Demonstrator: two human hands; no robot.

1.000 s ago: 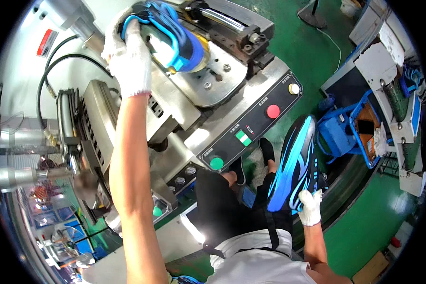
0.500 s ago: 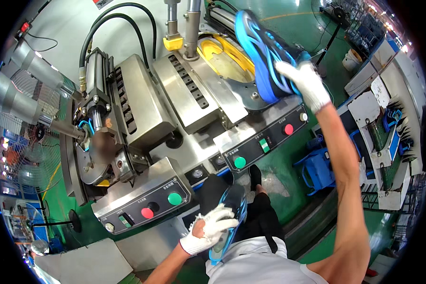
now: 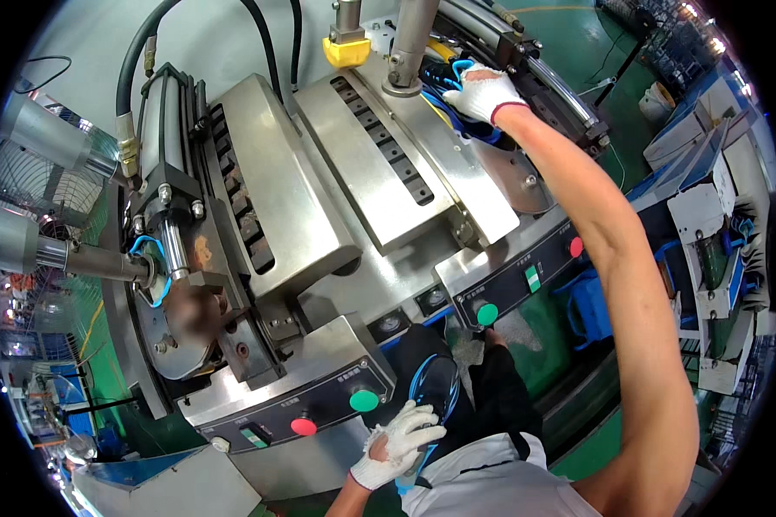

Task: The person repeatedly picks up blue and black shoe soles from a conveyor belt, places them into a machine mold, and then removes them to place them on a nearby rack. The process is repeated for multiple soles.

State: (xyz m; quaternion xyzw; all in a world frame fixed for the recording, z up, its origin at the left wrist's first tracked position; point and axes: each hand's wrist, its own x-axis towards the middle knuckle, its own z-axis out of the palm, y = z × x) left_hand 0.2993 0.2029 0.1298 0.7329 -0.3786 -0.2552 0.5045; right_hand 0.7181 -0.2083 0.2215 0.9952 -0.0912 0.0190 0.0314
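At the right-hand station of a metal press, my right hand (image 3: 485,93), in a white knit glove, grips a black and blue shoe (image 3: 444,77). The shoe is down in the station, partly hidden by my hand and the steel column. Low in the view, my gloved left hand (image 3: 401,441) curls its fingers over a second black shoe with blue trim (image 3: 435,383), held near my lap. Part of that shoe lies beneath the hand. A bit of yellow lining (image 3: 442,49) shows behind the first shoe.
The press (image 3: 310,198) has steel covers, hydraulic cylinders and a yellow-tipped ram (image 3: 347,52). Its front panels carry green buttons (image 3: 364,401) and red buttons (image 3: 303,426). A blue plastic stool (image 3: 588,306) and a rack with shoes (image 3: 737,237) stand at right. A fan is at left.
My right hand has brought its shoe down and left from above the right-hand station into it. My left hand stays on the second shoe. The whole view has shifted a little.
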